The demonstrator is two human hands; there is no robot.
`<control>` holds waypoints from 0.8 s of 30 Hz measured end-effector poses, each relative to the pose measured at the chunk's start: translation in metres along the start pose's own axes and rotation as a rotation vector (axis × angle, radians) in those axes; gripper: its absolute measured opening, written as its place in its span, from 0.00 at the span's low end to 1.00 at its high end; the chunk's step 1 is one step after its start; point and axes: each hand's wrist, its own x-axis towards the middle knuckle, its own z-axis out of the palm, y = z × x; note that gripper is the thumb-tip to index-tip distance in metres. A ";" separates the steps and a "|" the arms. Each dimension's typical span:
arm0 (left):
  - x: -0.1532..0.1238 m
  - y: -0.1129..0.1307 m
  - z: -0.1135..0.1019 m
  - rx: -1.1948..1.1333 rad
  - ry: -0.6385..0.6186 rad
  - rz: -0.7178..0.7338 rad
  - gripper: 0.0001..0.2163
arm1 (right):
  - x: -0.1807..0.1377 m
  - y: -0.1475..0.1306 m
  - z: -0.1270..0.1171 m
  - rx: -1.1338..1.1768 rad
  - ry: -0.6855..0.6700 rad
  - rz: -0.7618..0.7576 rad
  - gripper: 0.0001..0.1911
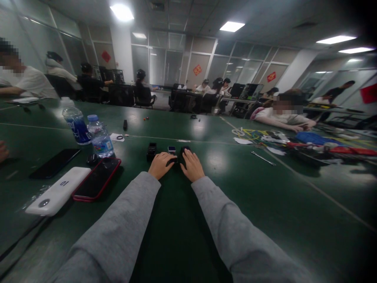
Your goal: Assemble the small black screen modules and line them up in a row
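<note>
My left hand point(161, 164) rests on the green table with its fingers curled around a small black object point(173, 159), mostly hidden by the hand. Just beyond it stand a black box-like device point(152, 151) and a small device with a silver-edged face point(171, 149). To the right, my right hand point(193, 165) has its fingers closed over a black block point(185, 149), and only the block's far part shows. The two hands are close together but apart. Their grips are small in view, so the exact kinds of these objects cannot be made out.
At left are two water bottles point(99, 139), a black phone point(55, 163), a red-edged phone point(97, 180) and a white power bank point(59, 191) with a cable. A wrench point(263, 158) and tangled cables point(277, 137) lie right. People sit around the table point(282, 204).
</note>
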 end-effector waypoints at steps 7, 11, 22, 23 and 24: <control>0.001 0.000 -0.001 -0.009 -0.007 0.006 0.12 | -0.004 0.003 0.006 0.062 0.025 0.300 0.30; 0.001 0.000 -0.001 -0.006 -0.011 0.002 0.13 | -0.002 0.005 0.003 0.144 0.055 0.310 0.27; 0.000 0.002 -0.002 0.011 0.054 -0.044 0.13 | -0.006 0.041 -0.003 0.224 0.375 0.575 0.26; 0.000 0.002 -0.001 0.013 0.063 -0.056 0.13 | -0.009 0.046 0.002 0.241 0.345 0.616 0.26; 0.000 0.001 -0.001 0.015 0.067 -0.066 0.13 | -0.011 0.050 0.006 0.256 0.313 0.649 0.26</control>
